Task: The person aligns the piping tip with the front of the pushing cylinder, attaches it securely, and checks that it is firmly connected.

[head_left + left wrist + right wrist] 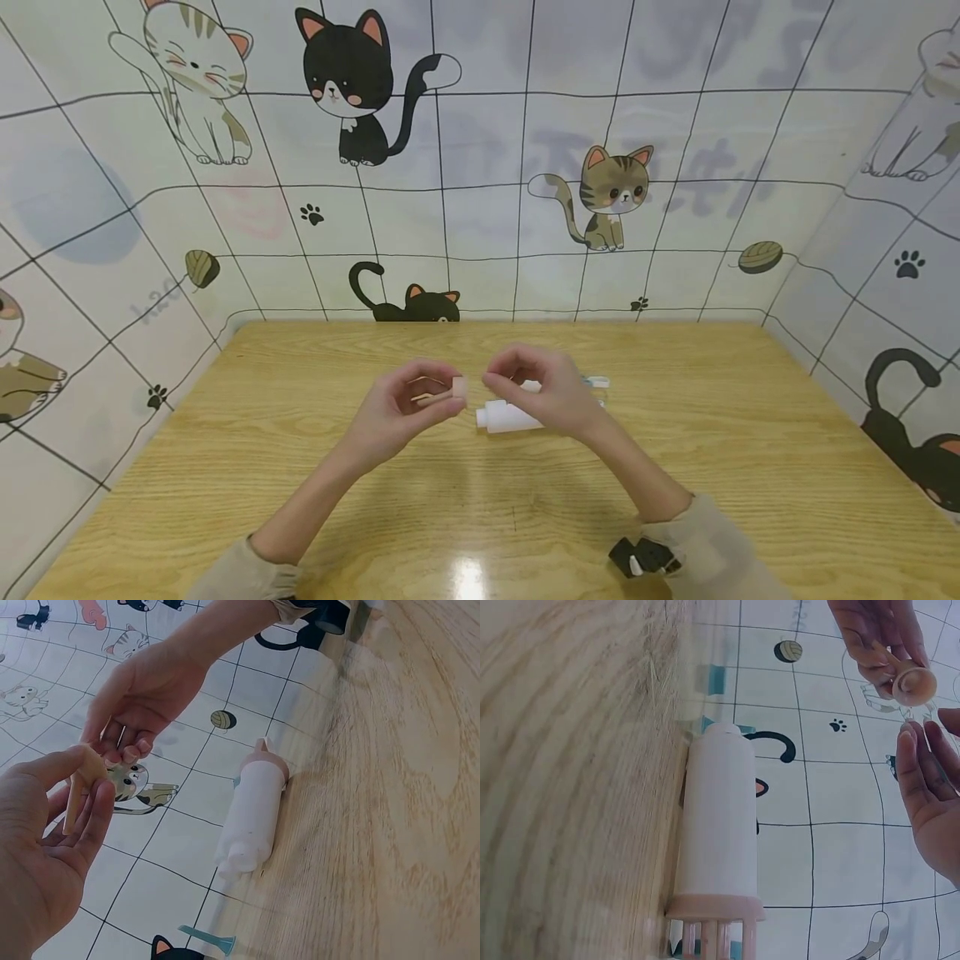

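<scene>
One small pale pink piece (459,388) with a thin stem (73,806) is in the left hand (397,408), whose thumb and fingers pinch it around its wide end. The long axis of the piece goes nearly sideways: the stem points back into the left palm, and the wide end looks toward the right hand (557,387). The right fingers are loosely bent and hold nothing; their tips come just beside the wide end, with a narrow gap between in the head view. Below the right hand, a white bottle (512,418) lies on the table (360,500), also nearly sideways, its neck to the left and its pink collar (715,907) at the other end. Behind it perhaps lies another white thing (532,386), but the right hand covers too much of it
</scene>
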Motion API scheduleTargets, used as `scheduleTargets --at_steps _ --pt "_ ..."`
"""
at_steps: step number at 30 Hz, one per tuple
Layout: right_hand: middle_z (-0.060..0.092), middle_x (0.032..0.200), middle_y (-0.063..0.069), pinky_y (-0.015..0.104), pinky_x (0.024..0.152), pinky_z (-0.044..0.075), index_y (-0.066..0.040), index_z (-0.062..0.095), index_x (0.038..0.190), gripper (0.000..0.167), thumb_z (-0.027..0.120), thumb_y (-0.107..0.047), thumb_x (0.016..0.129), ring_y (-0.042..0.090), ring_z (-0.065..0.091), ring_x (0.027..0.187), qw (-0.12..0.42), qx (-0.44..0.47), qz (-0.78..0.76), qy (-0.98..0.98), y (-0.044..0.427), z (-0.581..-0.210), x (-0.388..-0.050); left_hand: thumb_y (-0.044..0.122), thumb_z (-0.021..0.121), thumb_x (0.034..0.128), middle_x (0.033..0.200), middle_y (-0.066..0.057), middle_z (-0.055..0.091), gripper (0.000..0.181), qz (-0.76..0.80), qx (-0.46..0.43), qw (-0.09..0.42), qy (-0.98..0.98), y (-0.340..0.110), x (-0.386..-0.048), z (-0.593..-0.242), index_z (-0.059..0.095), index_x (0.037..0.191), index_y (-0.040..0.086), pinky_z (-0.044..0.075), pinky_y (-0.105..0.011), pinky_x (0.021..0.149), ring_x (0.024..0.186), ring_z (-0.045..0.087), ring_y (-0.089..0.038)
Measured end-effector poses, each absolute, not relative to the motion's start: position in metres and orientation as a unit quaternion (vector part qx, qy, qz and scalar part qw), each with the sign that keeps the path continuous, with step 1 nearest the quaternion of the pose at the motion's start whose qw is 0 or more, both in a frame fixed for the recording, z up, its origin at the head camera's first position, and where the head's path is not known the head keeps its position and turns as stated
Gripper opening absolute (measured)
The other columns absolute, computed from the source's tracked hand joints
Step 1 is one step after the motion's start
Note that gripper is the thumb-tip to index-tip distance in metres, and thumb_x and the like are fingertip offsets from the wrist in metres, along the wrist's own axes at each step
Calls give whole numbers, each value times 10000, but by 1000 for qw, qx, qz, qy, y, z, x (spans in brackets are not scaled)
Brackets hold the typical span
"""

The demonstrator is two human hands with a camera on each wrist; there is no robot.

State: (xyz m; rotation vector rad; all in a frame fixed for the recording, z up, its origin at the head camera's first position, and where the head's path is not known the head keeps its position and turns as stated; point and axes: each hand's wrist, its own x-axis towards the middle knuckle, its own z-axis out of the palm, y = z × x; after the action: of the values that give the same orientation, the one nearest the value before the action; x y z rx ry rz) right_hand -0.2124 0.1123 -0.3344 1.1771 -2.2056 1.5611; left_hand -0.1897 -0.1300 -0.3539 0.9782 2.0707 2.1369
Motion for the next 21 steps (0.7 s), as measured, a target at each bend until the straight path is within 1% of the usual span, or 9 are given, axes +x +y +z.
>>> scheduleTargets --at_steps 4,10,12,18,21 --pt "691 863 45 255 669 563 -69 703 957 57 698 -15 940 156 637 757 105 392 518 -753 116 -333 -213 -35 739 894 1091 -126 647 308 682 308 3 664 -130 -190 -354 630 1182 -29 567 -433 945 1057 673 -223" --pt "689 857 -56 258 676 551 -111 707 961 58 721 -60 937 150 643 759 106 379 496 -774 126 -331 -214 -26 744 893 1089 -132 648 310 681 302 5 667 -131 -191 -355 634 1182 -18 574 -429 932 1047 673 -228" --pt "688 870 -71 255 683 546 -124 706 969 72 728 -65 934 152 638 764 104 377 490 -779 129 -332 -214 -27 744 892 1087 -134 646 308 682 302 7 666 -131 -191 -355 635 1181 -16 575 -430 931 1041 671 -232" --pt "688 923 -64 293 753 566 -142 699 992 87 741 -95 932 152 647 823 92 369 474 -794 140 -333 -216 -28 743 893 1095 -126 644 308 682 301 9 667 -131 -191 -356 634 1181 -14 574 -425 933 1043 671 -228" --pt "686 942 -67 291 789 569 -142 696 1008 86 739 -120 938 145 651 861 84 363 463 -804 146 -334 -216 -28 743 894 1104 -126 641 308 681 301 9 667 -131 -191 -356 631 1180 -17 574 -421 933 1051 671 -230"
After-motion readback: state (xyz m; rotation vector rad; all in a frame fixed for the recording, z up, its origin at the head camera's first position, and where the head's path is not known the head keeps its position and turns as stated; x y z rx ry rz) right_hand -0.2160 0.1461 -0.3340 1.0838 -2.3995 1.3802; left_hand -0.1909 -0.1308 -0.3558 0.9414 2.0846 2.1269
